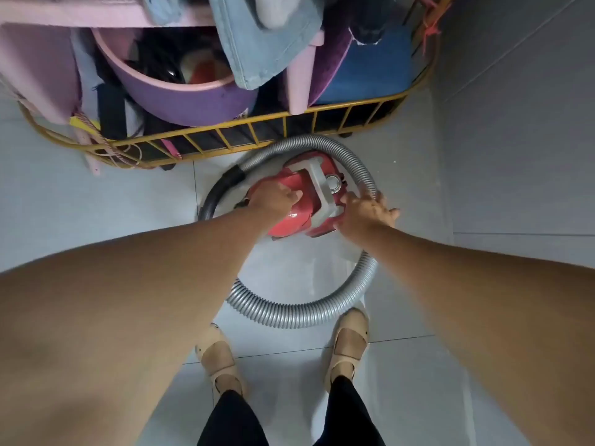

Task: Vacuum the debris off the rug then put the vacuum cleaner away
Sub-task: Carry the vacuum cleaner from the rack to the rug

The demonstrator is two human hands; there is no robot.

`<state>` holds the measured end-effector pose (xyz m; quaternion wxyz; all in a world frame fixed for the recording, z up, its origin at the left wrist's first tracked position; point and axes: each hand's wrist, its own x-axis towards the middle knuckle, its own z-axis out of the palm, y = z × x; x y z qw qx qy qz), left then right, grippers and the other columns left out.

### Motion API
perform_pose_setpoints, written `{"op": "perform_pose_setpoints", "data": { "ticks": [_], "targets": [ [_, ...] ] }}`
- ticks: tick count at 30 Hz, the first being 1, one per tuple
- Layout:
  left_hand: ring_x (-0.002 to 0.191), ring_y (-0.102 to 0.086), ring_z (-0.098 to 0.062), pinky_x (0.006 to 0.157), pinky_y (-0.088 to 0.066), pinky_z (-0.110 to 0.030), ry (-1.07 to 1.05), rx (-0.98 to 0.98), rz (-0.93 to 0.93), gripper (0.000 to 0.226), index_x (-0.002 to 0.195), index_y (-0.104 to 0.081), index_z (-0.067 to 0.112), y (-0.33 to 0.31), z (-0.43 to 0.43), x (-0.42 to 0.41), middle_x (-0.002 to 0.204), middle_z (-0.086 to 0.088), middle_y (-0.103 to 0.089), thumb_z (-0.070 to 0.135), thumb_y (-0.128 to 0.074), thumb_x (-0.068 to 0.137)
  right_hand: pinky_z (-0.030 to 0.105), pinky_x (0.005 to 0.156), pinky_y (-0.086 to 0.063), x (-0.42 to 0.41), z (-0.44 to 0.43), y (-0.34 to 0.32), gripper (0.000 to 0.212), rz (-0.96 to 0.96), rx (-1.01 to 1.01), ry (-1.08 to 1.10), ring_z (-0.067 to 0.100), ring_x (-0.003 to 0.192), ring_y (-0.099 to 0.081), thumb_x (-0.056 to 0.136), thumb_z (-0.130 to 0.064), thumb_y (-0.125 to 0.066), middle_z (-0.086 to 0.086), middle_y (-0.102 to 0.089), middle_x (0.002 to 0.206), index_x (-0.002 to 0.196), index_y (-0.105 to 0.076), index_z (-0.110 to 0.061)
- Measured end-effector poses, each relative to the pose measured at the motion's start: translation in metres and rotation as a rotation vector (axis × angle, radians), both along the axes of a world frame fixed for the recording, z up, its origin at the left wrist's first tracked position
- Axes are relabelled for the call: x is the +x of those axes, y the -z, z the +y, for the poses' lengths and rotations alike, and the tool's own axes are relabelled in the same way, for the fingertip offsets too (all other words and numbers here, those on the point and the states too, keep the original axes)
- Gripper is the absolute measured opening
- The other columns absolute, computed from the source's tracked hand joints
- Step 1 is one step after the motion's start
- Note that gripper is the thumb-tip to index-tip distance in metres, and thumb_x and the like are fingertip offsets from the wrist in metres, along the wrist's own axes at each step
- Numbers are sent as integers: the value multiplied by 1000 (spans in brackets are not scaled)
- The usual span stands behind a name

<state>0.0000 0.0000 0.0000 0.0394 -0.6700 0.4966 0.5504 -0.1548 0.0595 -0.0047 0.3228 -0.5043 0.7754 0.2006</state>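
Fingers [294, 196] of my left hand [273, 201] curl on the vacuum [299, 217], right hand [367, 214] grips the hose [360, 284]; I'd coil hose snug, tuck by the rack [225, 136].

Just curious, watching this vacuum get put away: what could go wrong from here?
1. The hose loops across the floor right by the shoes, so it might trip the person.
2. The vacuum sits close to the crowded yellow rack; the hose could snag on it.
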Motion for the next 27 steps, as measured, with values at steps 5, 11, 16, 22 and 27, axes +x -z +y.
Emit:
{"op": "perform_pose_setpoints", "data": {
  "ticks": [5, 11, 16, 22, 27],
  "targets": [
    [106, -64, -31, 96, -50, -41, -279, 119, 61, 46, 118, -62, 2, 38, 4, -44, 111, -15, -67, 37, -66, 88, 60, 107, -28, -19, -8, 27, 66, 19, 2, 130, 35, 140, -25, 92, -24, -55, 4, -10, 161, 149, -19, -24],
    [99, -61, -23, 92, -51, -36, -491, 212, 177, 49, 125, -57, 2, 61, 4, -79, 110, -8, -63, 33, -68, 88, 43, 104, -37, -40, -15, 57, 66, -130, -87, 421, 35, 128, -44, 95, -21, -57, 13, -40, 143, 146, -17, -17],
    [83, -60, -17, 41, -51, -19, -622, 253, 303, 38, 119, -57, 4, 61, 9, -96, 102, -6, -61, 32, -60, 94, 34, 89, -48, -54, -9, 67, 44, -289, -127, 625, 28, 112, -58, 88, -22, -61, 8, -59, 123, 128, -44, -15],
    [93, -54, -8, 69, -51, -24, -604, 297, 190, 61, 120, -56, 16, 38, 21, -110, 109, 8, -54, 62, -63, 80, 28, 79, -47, -55, 22, 35, 58, -498, -141, 657, 20, 96, -59, 76, -33, -78, -3, -57, 99, 123, -47, -21],
    [89, -58, -15, 85, -55, -48, -497, 368, 134, 70, 113, -55, 23, 31, 50, -96, 106, 8, -57, 69, -73, 64, 27, 85, -51, -53, 58, 15, 75, -592, 14, 649, 21, 105, -64, 63, -37, -87, 1, -67, 110, 126, -49, -20]
  ]
}}
